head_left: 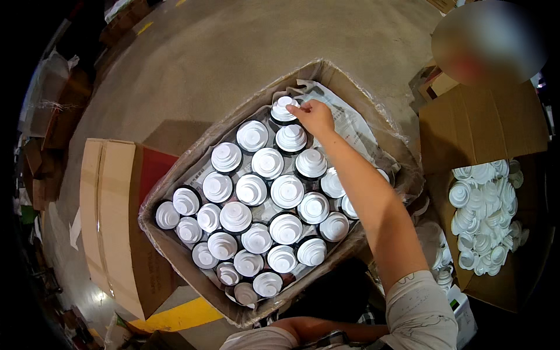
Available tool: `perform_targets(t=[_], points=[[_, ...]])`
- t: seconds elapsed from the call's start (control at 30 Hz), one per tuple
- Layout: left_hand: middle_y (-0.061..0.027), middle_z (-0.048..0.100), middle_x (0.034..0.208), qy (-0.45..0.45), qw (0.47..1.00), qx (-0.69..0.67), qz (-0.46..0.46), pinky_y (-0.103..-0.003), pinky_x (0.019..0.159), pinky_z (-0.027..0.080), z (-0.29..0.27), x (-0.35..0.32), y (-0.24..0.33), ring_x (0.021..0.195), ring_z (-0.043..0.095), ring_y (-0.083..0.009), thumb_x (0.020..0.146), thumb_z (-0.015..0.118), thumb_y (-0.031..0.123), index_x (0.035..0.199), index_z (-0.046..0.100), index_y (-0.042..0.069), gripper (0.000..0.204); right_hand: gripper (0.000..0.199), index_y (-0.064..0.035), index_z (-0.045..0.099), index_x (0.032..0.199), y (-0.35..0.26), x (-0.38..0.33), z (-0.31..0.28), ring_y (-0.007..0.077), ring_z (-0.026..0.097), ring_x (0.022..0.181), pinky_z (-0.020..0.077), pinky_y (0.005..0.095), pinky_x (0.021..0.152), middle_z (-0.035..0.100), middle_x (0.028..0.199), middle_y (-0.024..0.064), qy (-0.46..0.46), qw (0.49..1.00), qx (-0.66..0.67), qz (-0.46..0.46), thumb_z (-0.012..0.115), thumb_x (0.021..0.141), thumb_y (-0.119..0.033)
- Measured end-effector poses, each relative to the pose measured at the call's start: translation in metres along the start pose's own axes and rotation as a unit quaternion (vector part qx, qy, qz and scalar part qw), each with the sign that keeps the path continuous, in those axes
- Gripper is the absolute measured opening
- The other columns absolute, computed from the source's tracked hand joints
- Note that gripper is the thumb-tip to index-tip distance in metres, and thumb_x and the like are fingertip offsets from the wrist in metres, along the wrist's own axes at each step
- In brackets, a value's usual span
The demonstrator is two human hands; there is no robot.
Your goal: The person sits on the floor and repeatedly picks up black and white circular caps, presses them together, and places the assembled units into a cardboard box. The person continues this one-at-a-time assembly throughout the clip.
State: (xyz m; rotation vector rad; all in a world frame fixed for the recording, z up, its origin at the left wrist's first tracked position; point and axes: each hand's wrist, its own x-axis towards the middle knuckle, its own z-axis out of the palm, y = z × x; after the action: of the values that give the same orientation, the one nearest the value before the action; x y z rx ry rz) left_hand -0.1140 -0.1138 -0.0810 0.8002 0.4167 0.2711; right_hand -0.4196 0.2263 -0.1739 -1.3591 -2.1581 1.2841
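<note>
My right hand (pixel 315 118) reaches to the far corner of a large cardboard box (pixel 245 119). Its thumb and fingers are closed at the edge of a white stepped round cap (pixel 283 107), which sits on a dark round base. Many similar white caps (pixel 268 163), also with dark rims beneath, stand spread over the newspaper-like sheet (pixel 356 125) lining the box. My left forearm (pixel 335 329) crosses the lower edge toward the right. The left hand itself is hidden behind my right sleeve.
At the right, an open carton (pixel 484 125) holds a heap of loose white round pieces (pixel 483 216). A tall closed carton (pixel 108 216) stands left of the box. Clear plastic film (pixel 402 137) hangs over the box's right wall. A blurred figure (pixel 489 44) is at the upper right.
</note>
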Motion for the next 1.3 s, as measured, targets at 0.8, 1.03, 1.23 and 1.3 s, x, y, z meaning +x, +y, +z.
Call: perform_targets(t=[0.8,1.03,1.23,1.3], points=[[-0.0088,0.054,0.113,0.015,1.0,-0.011,-0.005,-0.032,0.087,0.043,-0.006,0.004,0.003,0.1,0.052,-0.0171,0.086,0.061,0.016,0.113,0.051,0.002,0.031,0.072,0.0018,0.046,0.128,0.039,0.016,0.036,0.0282,0.059,0.104,0.0469,0.034,0.087,0.058,0.114,0.0216,-0.066,0.992,0.107,0.005,0.077,0.071,-0.028],[-0.0086,0.055,0.113,0.007,1.0,-0.012,0.025,-0.031,0.087,0.044,0.017,0.032,0.02,0.099,0.053,-0.0169,0.086,0.061,0.015,0.112,0.052,0.002,0.03,0.05,-0.003,0.043,0.131,0.02,-0.027,-0.039,0.02,0.058,0.099,0.0462,0.0299,0.084,0.06,0.113,0.0122,-0.085,0.987,0.113,-0.07,0.06,0.085,-0.011],[-0.0084,0.056,0.112,-0.024,0.991,-0.087,0.1,-0.031,0.086,0.044,0.066,0.078,0.05,0.099,0.053,-0.0167,0.087,0.061,0.014,0.111,0.053,0.002,0.028,0.04,-0.0058,0.048,0.127,0.047,-0.176,-0.259,0.0145,0.056,0.1,0.0445,0.0288,0.083,0.059,0.116,0.0061,-0.108,0.978,0.141,-0.109,0.056,0.091,-0.021],[-0.0084,0.056,0.112,-0.021,0.987,-0.107,0.12,-0.031,0.086,0.044,0.081,0.091,0.055,0.098,0.053,-0.0166,0.087,0.061,0.014,0.111,0.053,0.002,0.028,0.038,-0.0063,0.048,0.127,0.069,-0.254,-0.317,0.0132,0.056,0.1,0.0433,0.0271,0.082,0.06,0.112,0.005,-0.004,0.985,0.171,-0.038,0.053,0.092,-0.022]])
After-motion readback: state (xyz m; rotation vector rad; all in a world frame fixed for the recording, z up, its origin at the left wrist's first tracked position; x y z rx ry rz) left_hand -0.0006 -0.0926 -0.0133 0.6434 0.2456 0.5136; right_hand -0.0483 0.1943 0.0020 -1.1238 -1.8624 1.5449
